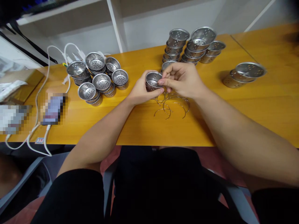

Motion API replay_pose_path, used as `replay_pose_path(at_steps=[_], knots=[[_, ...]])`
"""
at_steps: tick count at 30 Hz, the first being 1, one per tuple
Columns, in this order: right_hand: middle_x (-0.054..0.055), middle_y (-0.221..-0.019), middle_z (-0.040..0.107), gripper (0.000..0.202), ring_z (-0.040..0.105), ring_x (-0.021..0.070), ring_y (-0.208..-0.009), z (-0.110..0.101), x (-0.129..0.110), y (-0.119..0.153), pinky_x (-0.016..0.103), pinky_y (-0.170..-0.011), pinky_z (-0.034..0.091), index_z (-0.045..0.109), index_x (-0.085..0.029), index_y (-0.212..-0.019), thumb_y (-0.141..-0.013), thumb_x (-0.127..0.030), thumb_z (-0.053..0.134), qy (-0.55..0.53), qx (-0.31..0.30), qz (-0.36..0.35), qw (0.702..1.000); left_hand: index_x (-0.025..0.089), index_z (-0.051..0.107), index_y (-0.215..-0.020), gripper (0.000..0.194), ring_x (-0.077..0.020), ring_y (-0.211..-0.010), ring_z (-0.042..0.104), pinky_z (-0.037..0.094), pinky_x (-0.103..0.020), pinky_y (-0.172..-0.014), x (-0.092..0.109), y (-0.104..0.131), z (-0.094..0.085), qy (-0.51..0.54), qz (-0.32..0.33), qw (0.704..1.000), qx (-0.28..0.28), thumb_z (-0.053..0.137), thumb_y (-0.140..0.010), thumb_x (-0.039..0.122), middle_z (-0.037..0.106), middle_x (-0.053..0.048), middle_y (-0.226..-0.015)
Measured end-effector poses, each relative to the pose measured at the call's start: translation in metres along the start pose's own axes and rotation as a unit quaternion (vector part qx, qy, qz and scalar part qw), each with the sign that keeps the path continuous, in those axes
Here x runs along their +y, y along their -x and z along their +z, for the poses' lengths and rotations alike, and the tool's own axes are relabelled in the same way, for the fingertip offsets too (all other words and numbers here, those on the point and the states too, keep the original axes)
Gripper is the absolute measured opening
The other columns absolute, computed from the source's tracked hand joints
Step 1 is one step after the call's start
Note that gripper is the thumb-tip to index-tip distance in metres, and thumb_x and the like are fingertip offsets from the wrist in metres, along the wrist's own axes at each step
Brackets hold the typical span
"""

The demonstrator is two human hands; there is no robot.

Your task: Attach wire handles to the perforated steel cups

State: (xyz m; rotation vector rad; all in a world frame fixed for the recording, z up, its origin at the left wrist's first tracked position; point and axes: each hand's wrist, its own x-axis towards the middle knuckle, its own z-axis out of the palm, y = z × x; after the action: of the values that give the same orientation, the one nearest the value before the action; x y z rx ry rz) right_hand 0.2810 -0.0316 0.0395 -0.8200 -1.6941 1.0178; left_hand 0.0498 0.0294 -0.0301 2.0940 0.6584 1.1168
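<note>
My left hand is closed around a small perforated metal strainer cup, its open top tilted toward me. At the right side of that cup's rim, the thumb and fingers of my right hand are pinched together. Whatever lies between those fingertips is too small or hidden to make out. Below both hands, several thin curved wire pieces lie loose on the table. Just behind my right hand, another strainer cup is partly covered by it.
Nested strainer cups stand at the left, taller stacks at the back, and a tilted pair at the right. A phone and white cables lie on the orange table at the left.
</note>
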Motion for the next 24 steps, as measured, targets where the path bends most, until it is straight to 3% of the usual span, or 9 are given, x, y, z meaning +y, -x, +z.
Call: replay_pose_path(at_steps=[4,11,19,21,24], knots=[[0.0,-0.071,0.07,0.06,0.059,0.0222,-0.054,0.002,0.0,0.0,0.043,-0.048,0.049,0.077,-0.035,-0.088,-0.074,-0.081,0.114,-0.002,0.004,-0.013,1.0,0.022,0.059,-0.154,0.084,-0.0376,-0.135,0.081,0.065,-0.063,-0.129,0.002,0.0,0.0,-0.006,0.02,1.0,0.003,0.1,-0.093,0.062,0.077,-0.015,-0.145],[0.0,-0.074,0.072,0.065,0.058,0.0207,-0.056,0.002,0.001,0.0,0.043,-0.049,0.05,0.076,-0.034,-0.09,-0.073,-0.084,0.113,0.001,-0.001,-0.006,1.0,0.023,0.062,-0.153,0.086,-0.0391,-0.141,0.078,0.061,-0.065,-0.133,0.0,-0.002,-0.002,-0.019,-0.003,1.0,0.001,0.105,-0.088,0.059,0.077,-0.013,-0.145],[-0.002,-0.069,0.068,0.068,0.056,0.0197,-0.055,0.003,-0.001,0.001,0.041,-0.049,0.046,0.077,-0.032,-0.088,-0.072,-0.089,0.11,0.014,0.002,-0.023,1.0,0.023,0.056,-0.158,0.086,-0.0397,-0.148,0.074,0.054,-0.066,-0.137,-0.004,0.001,-0.004,-0.039,0.023,0.999,-0.014,0.093,-0.098,0.072,0.072,-0.015,-0.15],[0.001,-0.079,0.075,0.066,0.06,0.0218,-0.063,0.003,-0.001,0.002,0.043,-0.056,0.051,0.081,-0.033,-0.094,-0.076,-0.091,0.106,0.049,0.019,-0.028,0.998,0.024,0.053,-0.16,0.087,-0.0398,-0.15,0.073,0.054,-0.065,-0.138,-0.008,0.001,-0.005,-0.05,0.026,0.998,-0.011,0.089,-0.101,0.076,0.071,-0.016,-0.153],[0.005,-0.109,0.085,0.057,0.07,0.0297,-0.088,0.0,-0.003,0.005,0.051,-0.078,0.064,0.085,-0.038,-0.112,-0.09,-0.089,0.097,0.118,0.053,-0.019,0.991,0.025,0.05,-0.16,0.092,-0.04,-0.153,0.072,0.054,-0.065,-0.138,-0.017,0.0,-0.008,-0.059,0.032,0.998,0.006,0.086,-0.1,0.084,0.071,-0.017,-0.155]])
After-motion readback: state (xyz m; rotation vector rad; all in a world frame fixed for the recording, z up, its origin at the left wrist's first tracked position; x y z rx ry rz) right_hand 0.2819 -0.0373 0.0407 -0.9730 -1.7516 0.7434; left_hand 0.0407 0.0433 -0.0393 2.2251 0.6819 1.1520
